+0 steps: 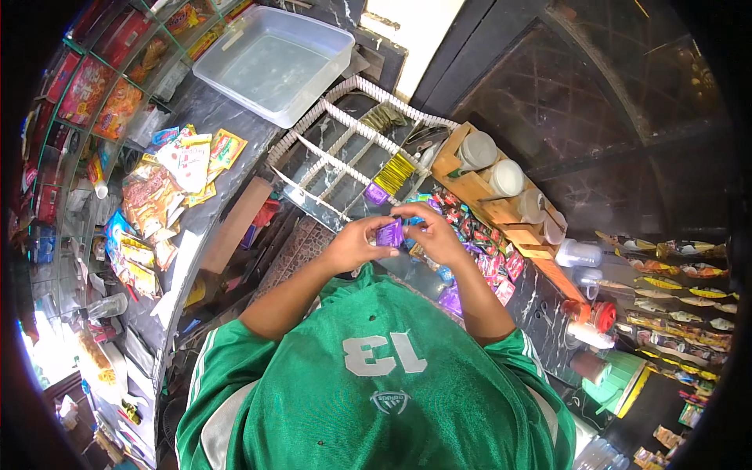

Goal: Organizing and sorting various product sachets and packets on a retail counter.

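Note:
My left hand (361, 242) pinches a small purple packet (389, 234) upright between thumb and fingers. Beside it, my right hand (430, 232) has its fingertips at the packet's right edge; whether they grip it is hard to tell. Just beyond the hands stands a divided white woven tray (332, 157). One of its compartments holds a row of yellow-green packets (395, 175) with a purple packet (376, 193) at the near end. A bundle of dark greenish packets (383, 118) lies in a farther compartment. Loose red, pink and purple packets (486, 258) are heaped right of my right hand.
An empty clear plastic bin (273, 61) sits at the upper left. Snack and seasoning packets (185, 161) lie on the left counter beside a wire rack. A wooden holder (499, 205) with white-lidded jars (506, 178) borders the heap. Scissors (541, 311) lie on the right counter.

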Action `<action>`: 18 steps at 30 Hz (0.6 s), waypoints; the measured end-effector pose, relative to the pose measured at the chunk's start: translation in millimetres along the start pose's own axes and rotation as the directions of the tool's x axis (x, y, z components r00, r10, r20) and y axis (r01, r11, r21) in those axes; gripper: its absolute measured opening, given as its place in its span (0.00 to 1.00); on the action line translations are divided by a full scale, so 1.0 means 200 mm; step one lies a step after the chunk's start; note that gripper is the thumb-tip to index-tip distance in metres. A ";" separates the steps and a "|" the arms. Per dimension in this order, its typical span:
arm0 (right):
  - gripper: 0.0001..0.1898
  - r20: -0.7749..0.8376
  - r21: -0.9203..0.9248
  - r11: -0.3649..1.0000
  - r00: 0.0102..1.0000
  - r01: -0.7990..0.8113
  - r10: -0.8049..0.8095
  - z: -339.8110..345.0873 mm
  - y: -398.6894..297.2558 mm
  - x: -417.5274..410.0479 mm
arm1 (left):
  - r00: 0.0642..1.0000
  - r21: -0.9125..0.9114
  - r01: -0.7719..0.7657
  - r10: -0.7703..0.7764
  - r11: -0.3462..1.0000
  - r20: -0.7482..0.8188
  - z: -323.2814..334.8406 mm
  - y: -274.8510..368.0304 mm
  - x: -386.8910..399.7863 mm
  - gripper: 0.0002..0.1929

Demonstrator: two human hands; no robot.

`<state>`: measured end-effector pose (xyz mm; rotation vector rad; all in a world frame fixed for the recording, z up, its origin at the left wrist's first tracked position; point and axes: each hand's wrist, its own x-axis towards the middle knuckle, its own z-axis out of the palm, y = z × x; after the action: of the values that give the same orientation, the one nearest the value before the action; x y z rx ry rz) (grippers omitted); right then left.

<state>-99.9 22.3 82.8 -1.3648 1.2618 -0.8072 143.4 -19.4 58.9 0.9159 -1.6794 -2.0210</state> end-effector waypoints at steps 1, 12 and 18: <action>0.14 -0.085 0.137 0.989 0.994 -0.053 0.065 0.02 -0.02 0.01 | 0.996 0.173 -0.031 0.045 0.984 -0.075 0.00 0.00 0.00 0.38; 0.13 -0.147 -0.156 0.945 0.953 -0.288 0.266 0.13 -0.16 0.08 | 0.919 0.504 -0.126 0.292 0.855 -0.265 -0.01 -0.01 -0.01 0.40; 0.12 -0.254 -0.441 0.839 0.941 -0.318 0.224 0.24 -0.24 0.13 | 0.885 0.506 -0.084 0.298 0.858 -0.357 -0.02 0.00 0.00 0.38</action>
<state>-36.8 3.0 113.7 -1.4620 1.8527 -0.4447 145.6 -23.1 58.6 1.1816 -1.9422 -1.1652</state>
